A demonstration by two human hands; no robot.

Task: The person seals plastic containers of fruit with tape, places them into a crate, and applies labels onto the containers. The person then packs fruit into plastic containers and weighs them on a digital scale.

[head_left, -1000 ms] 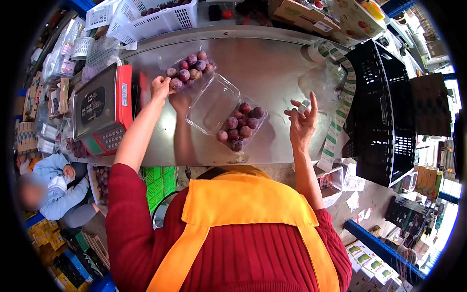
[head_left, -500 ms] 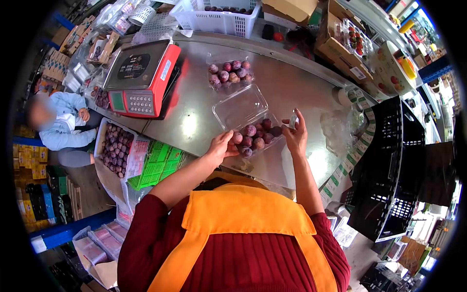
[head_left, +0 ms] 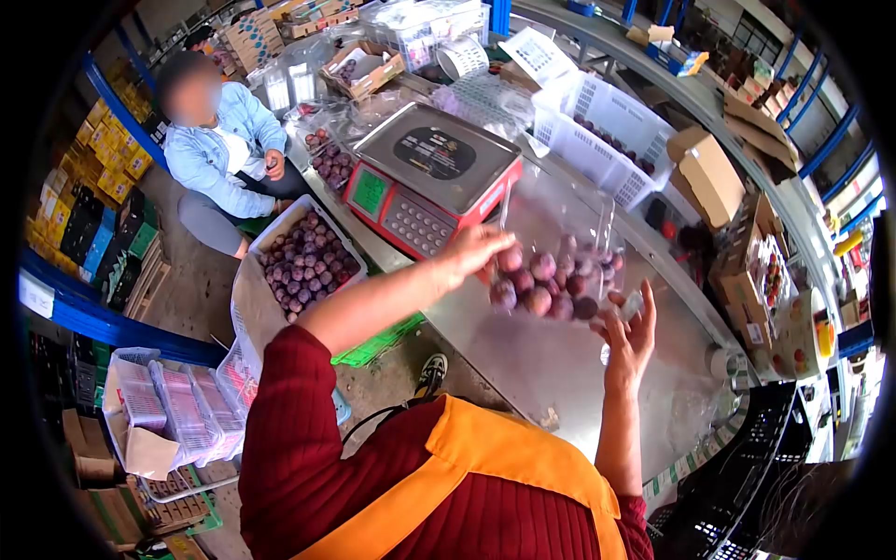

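A clear plastic clamshell box (head_left: 544,301) of purple plums is held up over the steel table, just right of the scale. My left hand (head_left: 478,254) is closed on its left end, fingers by a plum. At its right end, my right hand (head_left: 632,338) grips with thumb and fingertips, and a small clear shiny thing (head_left: 633,305) shows among the fingers; its kind I cannot make out. The clear lid (head_left: 551,205) stands raised behind the plums. More plums (head_left: 611,263), seen partly through the plastic, lie behind. The red digital scale (head_left: 439,159) has a bare platform.
A crate of plums (head_left: 303,261) stands at the left, near a seated person (head_left: 224,140). A white basket (head_left: 607,121) holding plums is at the back. Cardboard boxes (head_left: 709,177) and black crates (head_left: 737,467) stand at the right. Green crate (head_left: 378,343) lies below the table edge.
Both hands have lifted the plum box off the table and brought it closer to the scale. The lid has swung more upright. My view has turned to the left.
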